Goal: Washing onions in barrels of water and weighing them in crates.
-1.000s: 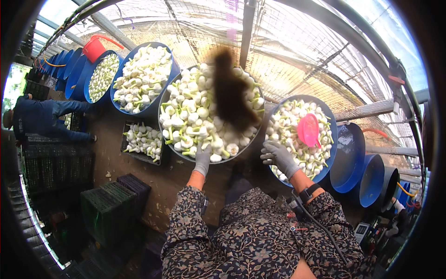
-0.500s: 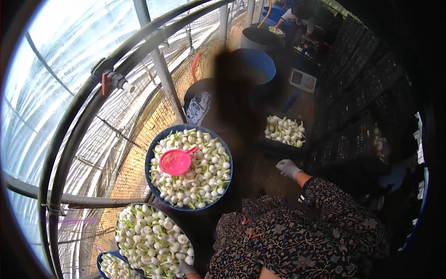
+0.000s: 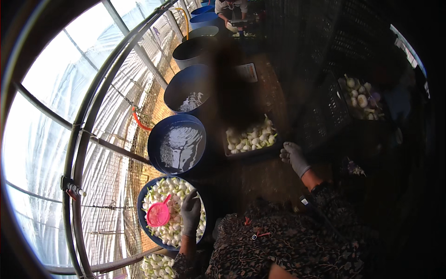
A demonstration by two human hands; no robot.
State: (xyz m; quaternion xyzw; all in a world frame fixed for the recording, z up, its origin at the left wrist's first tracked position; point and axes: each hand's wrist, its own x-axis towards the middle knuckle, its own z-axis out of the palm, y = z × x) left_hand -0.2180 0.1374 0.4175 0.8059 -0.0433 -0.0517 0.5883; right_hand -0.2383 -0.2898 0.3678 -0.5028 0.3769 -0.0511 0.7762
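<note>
My left hand (image 3: 190, 213), in a grey glove, is over the right side of a blue round tub (image 3: 143, 189) heaped with white, green-stemmed bulbs (image 3: 176, 232) that look like garlic. Its fingers are stretched out, and nothing shows in them. On the heap lies a pink strainer (image 3: 158, 215), its handle pointing up and to the right. My right hand (image 3: 294, 157), gloved too, hangs with fingers loosely apart and nothing visible in them. It is just right of a dark crate (image 3: 253, 152) of similar bulbs (image 3: 253, 139).
Water-filled tubs (image 3: 179, 146) stand in a row along the mesh wall at left. Another heap of bulbs (image 3: 157, 267) shows at the lower edge. Stacked black crates (image 3: 320, 107) line the right. A flat device (image 3: 247, 73) lies ahead, and another person (image 3: 231, 11) works at the far end.
My left hand has come up from the nearer heap of bulbs to the tub with the strainer. The view has turned right. My right hand stays near the crate, its fingers now more apart.
</note>
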